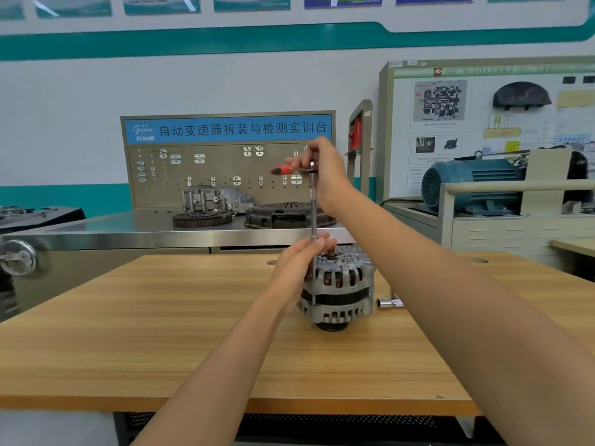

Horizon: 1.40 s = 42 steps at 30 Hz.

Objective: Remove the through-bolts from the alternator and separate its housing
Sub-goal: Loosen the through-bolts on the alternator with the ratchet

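Note:
A grey cast alternator (339,289) stands upright on the wooden table (161,317), pulley end down. A long steel extension bar (313,207) rises straight up from its left rim. At the bar's top sits a ratchet with a red handle (283,169) pointing left. My right hand (325,170) is closed over the ratchet head. My left hand (301,265) pinches the lower end of the bar against the housing. The bolt head under the bar is hidden by my fingers.
A loose chrome socket (388,303) lies on the table right of the alternator. Behind the table a steel bench (128,226) carries a gear ring, a gearbox casing and a clutch cover. A blue electric motor (470,185) stands at the back right.

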Each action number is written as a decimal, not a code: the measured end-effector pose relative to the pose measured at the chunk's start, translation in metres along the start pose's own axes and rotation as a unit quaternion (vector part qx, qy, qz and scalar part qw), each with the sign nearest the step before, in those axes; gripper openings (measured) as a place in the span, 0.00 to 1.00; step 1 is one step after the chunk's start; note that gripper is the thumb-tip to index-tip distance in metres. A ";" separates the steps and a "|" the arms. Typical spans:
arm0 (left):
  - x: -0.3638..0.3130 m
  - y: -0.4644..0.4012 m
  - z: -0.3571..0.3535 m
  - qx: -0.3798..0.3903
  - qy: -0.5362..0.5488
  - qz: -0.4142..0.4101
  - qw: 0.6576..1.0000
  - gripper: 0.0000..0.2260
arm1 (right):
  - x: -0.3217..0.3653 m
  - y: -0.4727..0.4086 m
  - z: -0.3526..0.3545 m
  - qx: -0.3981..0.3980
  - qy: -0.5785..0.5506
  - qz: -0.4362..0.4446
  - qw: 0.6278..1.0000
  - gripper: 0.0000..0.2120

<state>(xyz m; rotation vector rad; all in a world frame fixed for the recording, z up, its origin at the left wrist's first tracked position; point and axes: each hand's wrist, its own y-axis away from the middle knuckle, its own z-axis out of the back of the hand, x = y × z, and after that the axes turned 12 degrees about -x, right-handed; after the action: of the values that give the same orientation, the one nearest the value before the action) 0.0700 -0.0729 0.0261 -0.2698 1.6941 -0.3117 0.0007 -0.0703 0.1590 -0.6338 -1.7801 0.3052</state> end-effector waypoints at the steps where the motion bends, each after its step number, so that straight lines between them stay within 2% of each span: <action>1: 0.001 0.000 0.001 0.002 -0.004 0.000 1.000 0.08 | 0.000 -0.001 0.000 -0.004 -0.037 -0.030 0.999 0.19; 2: 0.001 -0.001 0.002 0.001 -0.005 0.000 1.000 0.08 | 0.001 0.000 -0.002 -0.008 -0.036 -0.029 0.999 0.19; 3: 0.001 -0.001 0.003 -0.001 -0.004 0.001 1.000 0.09 | -0.002 0.003 -0.004 -0.017 0.007 0.010 1.000 0.19; 4: 0.002 -0.002 0.004 -0.005 -0.002 0.003 1.000 0.09 | -0.007 0.006 -0.005 -0.027 0.103 0.086 0.991 0.17; 5: 0.003 -0.002 0.004 -0.011 -0.001 0.002 1.000 0.08 | -0.015 0.007 -0.004 -0.037 0.246 0.188 0.950 0.14; 6: 0.004 -0.002 0.004 -0.019 -0.001 0.000 1.000 0.07 | -0.022 0.009 -0.004 -0.055 0.391 0.287 0.873 0.10; 7: 0.004 -0.002 0.003 -0.027 0.001 0.000 1.000 0.06 | -0.028 0.010 -0.004 -0.072 0.484 0.354 0.797 0.07; 8: 0.004 -0.002 0.003 -0.033 0.001 0.000 0.999 0.06 | -0.032 0.010 -0.004 -0.084 0.509 0.378 0.769 0.08; 9: 0.004 -0.002 0.002 -0.034 0.001 0.000 0.999 0.06 | -0.032 0.010 -0.004 -0.088 0.487 0.376 0.783 0.09; 11: 0.001 -0.003 0.002 -0.029 0.010 0.008 1.000 0.08 | -0.027 0.007 -0.003 -0.058 0.380 0.321 0.866 0.12; 13: -0.006 -0.004 0.002 -0.010 0.026 0.041 0.999 0.16 | -0.021 0.002 -0.001 -0.009 0.284 0.235 0.930 0.18; 15: -0.012 -0.008 0.001 0.004 0.027 0.060 0.998 0.23 | -0.018 -0.002 0.000 0.011 0.212 0.170 0.962 0.23; 20: -0.019 -0.012 -0.006 -0.039 0.011 0.064 0.997 0.20 | -0.021 -0.007 -0.001 0.017 0.182 0.157 0.971 0.26; 24: -0.018 -0.010 -0.004 -0.016 0.015 0.060 0.998 0.21 | -0.018 -0.005 0.001 0.020 0.176 0.142 0.974 0.26; 30: -0.015 -0.009 -0.005 -0.013 0.023 0.048 0.999 0.19 | -0.008 -0.004 0.002 0.013 0.108 0.071 0.992 0.29; 35: -0.008 -0.008 0.000 -0.005 0.017 0.039 0.999 0.14 | -0.008 -0.001 -0.001 0.009 0.086 0.037 0.996 0.29; 39: 0.000 -0.006 0.006 0.009 0.033 0.017 0.999 0.10 | -0.005 -0.003 -0.004 0.004 0.011 -0.011 1.000 0.30; 41: 0.001 -0.005 0.007 0.003 0.032 0.006 0.999 0.09 | -0.006 -0.002 -0.005 0.006 0.027 0.003 1.000 0.28; 42: 0.002 -0.005 0.007 -0.004 0.036 0.004 0.999 0.09 | -0.007 0.000 -0.006 0.005 0.075 0.048 0.996 0.26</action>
<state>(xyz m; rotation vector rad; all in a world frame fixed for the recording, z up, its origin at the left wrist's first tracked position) 0.0763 -0.0785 0.0250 -0.2601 1.7680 -0.3127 0.0075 -0.0748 0.1546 -0.7178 -1.6062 0.3224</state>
